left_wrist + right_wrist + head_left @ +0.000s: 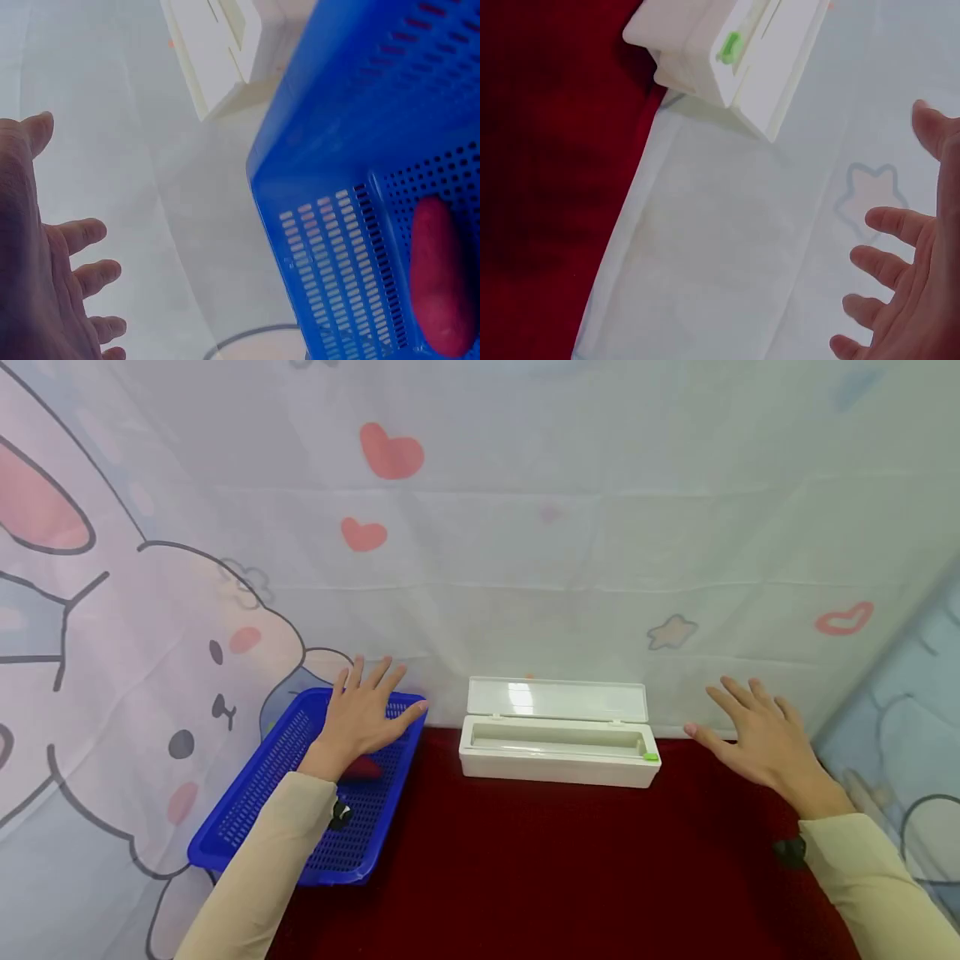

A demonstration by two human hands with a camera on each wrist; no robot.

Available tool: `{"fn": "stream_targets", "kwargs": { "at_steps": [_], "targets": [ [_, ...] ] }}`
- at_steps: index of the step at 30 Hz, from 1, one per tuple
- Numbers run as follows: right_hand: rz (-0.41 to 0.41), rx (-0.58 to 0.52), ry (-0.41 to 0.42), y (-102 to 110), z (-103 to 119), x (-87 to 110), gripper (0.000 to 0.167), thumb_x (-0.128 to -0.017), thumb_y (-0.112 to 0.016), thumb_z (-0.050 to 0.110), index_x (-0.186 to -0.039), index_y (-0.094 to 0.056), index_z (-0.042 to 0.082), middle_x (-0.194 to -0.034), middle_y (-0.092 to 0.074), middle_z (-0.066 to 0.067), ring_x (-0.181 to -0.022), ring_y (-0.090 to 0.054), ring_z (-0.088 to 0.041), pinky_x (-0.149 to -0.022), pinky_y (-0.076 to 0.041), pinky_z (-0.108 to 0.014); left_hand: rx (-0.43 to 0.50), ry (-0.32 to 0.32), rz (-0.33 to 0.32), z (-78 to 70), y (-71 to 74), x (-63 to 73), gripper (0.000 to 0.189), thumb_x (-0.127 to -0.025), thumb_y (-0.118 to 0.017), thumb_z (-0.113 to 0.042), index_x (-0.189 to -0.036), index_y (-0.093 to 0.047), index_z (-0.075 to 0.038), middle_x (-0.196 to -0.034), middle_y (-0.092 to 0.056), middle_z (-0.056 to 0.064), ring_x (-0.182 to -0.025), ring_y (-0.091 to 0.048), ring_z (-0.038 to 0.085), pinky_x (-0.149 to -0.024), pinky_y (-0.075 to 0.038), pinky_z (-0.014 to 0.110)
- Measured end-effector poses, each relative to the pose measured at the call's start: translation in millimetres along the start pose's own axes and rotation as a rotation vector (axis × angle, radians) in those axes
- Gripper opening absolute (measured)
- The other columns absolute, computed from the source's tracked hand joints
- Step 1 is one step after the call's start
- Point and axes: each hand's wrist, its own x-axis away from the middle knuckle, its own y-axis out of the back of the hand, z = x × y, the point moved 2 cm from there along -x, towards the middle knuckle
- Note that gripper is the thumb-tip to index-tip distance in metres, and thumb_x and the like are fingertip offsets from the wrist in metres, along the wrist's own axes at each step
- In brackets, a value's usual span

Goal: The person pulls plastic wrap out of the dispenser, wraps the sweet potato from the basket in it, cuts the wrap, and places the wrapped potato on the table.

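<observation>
My left hand hovers over the blue plastic basket, fingers spread and holding nothing. Inside the basket lies a long, tapered red thing, apparently a sweet potato, partly hidden by my hand in the head view. Between my hands, at the back of the table, stands a long white box, like a cling film dispenser. Its clear-topped lid is tipped up against the wall cloth, and a green slider sits at the right end. To the right of the box, my right hand is raised with spread fingers, touching nothing.
A dark red cloth covers the table. Pale printed fabric with hearts and a rabbit hangs behind it and along the sides. The basket takes up the left side of the table, a gap away from the white box.
</observation>
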Motion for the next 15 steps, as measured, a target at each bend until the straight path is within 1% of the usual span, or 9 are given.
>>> {"fn": "stream_targets", "kwargs": {
  "at_steps": [5, 8, 12, 15],
  "targets": [
    [-0.031, -0.011, 0.041, -2, 9, 1.7, 0.083, -0.103, -0.059, 0.062, -0.159, -0.046, 0.002, -0.167, -0.039, -0.027, -0.155, -0.027, -0.056, -0.118, -0.022, -0.076, 0.027, -0.033, -0.018, -12.1, -3.4, 0.1, 0.082, -0.103, -0.048, -0.068, -0.165, -0.041, -0.016, -0.174, -0.032, 0.013, -0.164, -0.013, 0.048, -0.130, -0.012, 0.067],
    [-0.050, -0.019, 0.058, -5, 13, 3.0, 0.081, -0.103, -0.060, 0.059, -0.157, -0.048, 0.000, -0.164, -0.043, -0.028, -0.153, -0.031, -0.055, -0.116, -0.026, -0.075, 0.039, -0.051, -0.017, -18.2, -7.5, 2.5, 0.078, -0.104, -0.049, -0.065, -0.164, -0.044, -0.015, -0.172, -0.036, 0.014, -0.162, -0.018, 0.048, -0.129, -0.015, 0.067],
    [-0.082, -0.029, 0.080, -9, 18, 3.9, 0.076, -0.103, -0.063, 0.055, -0.153, -0.052, -0.002, -0.160, -0.047, -0.028, -0.150, -0.036, -0.054, -0.113, -0.030, -0.075, 0.069, -0.077, -0.025, -25.7, -12.8, 7.3, 0.074, -0.103, -0.057, -0.059, -0.161, -0.048, -0.012, -0.169, -0.042, 0.016, -0.160, -0.025, 0.049, -0.128, -0.021, 0.069],
    [-0.111, -0.040, 0.108, -11, 21, 2.6, 0.072, -0.103, -0.064, 0.052, -0.150, -0.055, -0.002, -0.157, -0.051, -0.028, -0.147, -0.040, -0.054, -0.111, -0.033, -0.075, 0.098, -0.109, -0.051, -31.1, -16.4, 9.7, 0.070, -0.101, -0.065, -0.051, -0.156, -0.053, -0.010, -0.163, -0.049, 0.016, -0.156, -0.033, 0.051, -0.125, -0.027, 0.070]
  ]
}}
